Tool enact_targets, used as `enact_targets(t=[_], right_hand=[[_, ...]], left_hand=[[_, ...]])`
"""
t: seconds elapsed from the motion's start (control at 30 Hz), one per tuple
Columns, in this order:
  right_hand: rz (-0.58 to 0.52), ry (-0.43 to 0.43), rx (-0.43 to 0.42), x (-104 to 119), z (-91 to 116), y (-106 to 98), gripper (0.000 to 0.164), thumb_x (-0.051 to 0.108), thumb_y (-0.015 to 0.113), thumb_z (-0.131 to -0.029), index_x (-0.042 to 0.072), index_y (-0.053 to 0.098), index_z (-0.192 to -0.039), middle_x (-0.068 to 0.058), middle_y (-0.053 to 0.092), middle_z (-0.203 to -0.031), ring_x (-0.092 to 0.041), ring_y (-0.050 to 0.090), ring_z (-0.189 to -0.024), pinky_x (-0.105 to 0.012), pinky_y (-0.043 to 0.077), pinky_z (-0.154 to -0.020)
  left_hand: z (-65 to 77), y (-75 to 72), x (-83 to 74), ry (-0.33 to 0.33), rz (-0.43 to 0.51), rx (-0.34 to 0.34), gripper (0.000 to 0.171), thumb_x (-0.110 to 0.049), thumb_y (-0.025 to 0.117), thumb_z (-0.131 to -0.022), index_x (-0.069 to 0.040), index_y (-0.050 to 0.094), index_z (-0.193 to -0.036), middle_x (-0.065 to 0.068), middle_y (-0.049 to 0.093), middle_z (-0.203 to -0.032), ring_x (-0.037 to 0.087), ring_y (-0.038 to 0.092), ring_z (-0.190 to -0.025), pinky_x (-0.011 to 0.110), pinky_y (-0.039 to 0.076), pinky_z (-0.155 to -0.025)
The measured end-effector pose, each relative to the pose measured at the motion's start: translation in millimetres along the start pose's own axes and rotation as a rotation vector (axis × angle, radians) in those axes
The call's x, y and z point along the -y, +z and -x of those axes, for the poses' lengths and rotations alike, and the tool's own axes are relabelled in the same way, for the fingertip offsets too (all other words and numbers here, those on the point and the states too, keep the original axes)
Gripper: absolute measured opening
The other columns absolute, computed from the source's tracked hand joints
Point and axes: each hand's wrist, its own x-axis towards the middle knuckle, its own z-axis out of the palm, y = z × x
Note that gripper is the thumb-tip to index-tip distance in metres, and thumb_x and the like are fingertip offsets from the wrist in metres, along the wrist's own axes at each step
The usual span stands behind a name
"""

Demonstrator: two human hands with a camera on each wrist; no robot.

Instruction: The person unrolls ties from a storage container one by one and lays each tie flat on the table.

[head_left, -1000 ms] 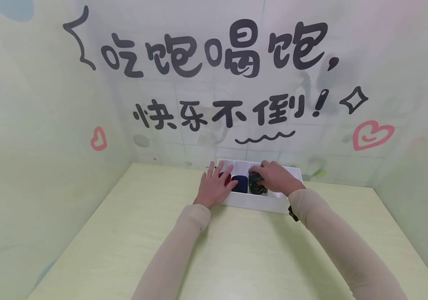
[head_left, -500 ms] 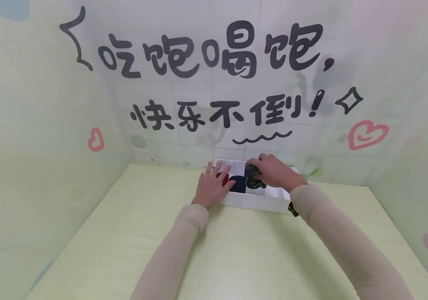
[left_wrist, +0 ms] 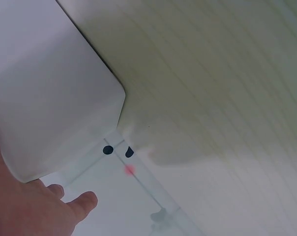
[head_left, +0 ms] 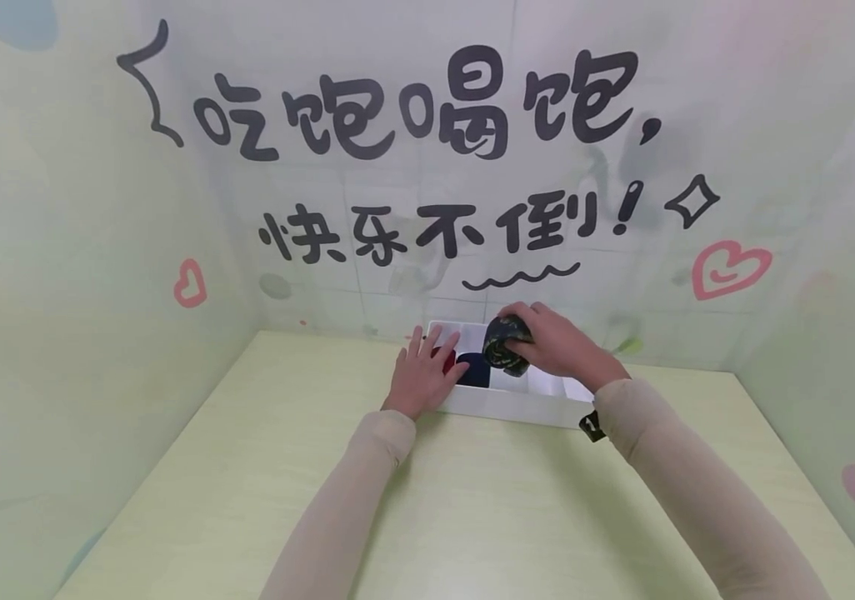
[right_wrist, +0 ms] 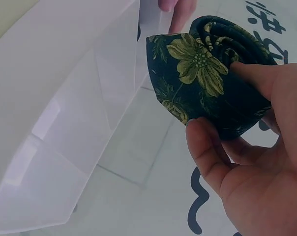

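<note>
My right hand [head_left: 564, 340] grips a rolled necktie [right_wrist: 202, 88] above the compartment box. The necktie is dark green with yellow-gold flowers, and its pointed end shows in the right wrist view. Thumb and fingers pinch the roll from its sides. My left hand [head_left: 418, 382] rests on the left end of the white compartment box [head_left: 502, 407], fingers spread over the rim. A navy rolled piece of cloth [head_left: 475, 370] sits in a compartment beside the left thumb. Left of it, a red piece [head_left: 443, 359] is partly hidden under the left fingers.
The box stands on a pale wooden table [head_left: 457, 500], close to the back wall [head_left: 390, 283] with black lettering and pink hearts. Light side walls rise at left and right. Compartments right of the navy cloth show bare white floors where visible.
My right hand has lifted the green necktie up out of its compartment, tilting it. My left hand stays on the box's left end. The head view has shifted slightly.
</note>
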Motion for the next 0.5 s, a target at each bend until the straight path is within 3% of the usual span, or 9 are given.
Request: enact_targets(t=[0.27,0.5], right_hand=[[-0.140,-0.044,-0.078,-3.0,9.2,3.4,0.043,0.016,0.069,-0.096,0.008,0.051,-0.134,-0.018,0.062,-0.125,-0.034,0.061,-0.117,-0.053,0.050,-0.102],[-0.299,-0.017,-0.114,-0.6,25.5,15.3,0.047,0.016,0.067,-0.098,0.004,0.045,-0.138,-0.020,0.056,-0.134,-0.036,0.058,-0.124,-0.055,0.047,-0.106]], left_hand=[[-0.9,0.1,1.1,0.000,0.007,0.004,0.061,-0.059,0.040,-0.104,-0.031,0.038,-0.158,0.008,0.031,-0.168,0.041,0.020,-0.157,0.063,0.030,-0.119],[-1.1,1.6,1.4,-0.006,0.020,0.025,0.062,-0.060,0.039,-0.104,-0.033,0.035,-0.159,0.007,0.029,-0.169,0.041,0.015,-0.159,0.063,0.028,-0.121]])
